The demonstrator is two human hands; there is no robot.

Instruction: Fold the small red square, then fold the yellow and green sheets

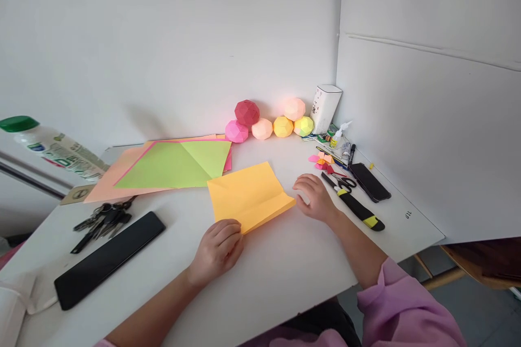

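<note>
A yellow-orange sheet of paper lies in the middle of the white table, its near edge folded up and slightly raised. My left hand has its fingers curled at the sheet's near left corner, pinching the folded edge. At the right end of the fold, my right hand is beside the paper with its fingers bent and parted, nothing between them. Creases run across the sheet.
Green paper on peach sheets lies at the back left. Keys, a black case and a bottle are left. Paper balls line the wall. A cutter, scissors and phone lie right.
</note>
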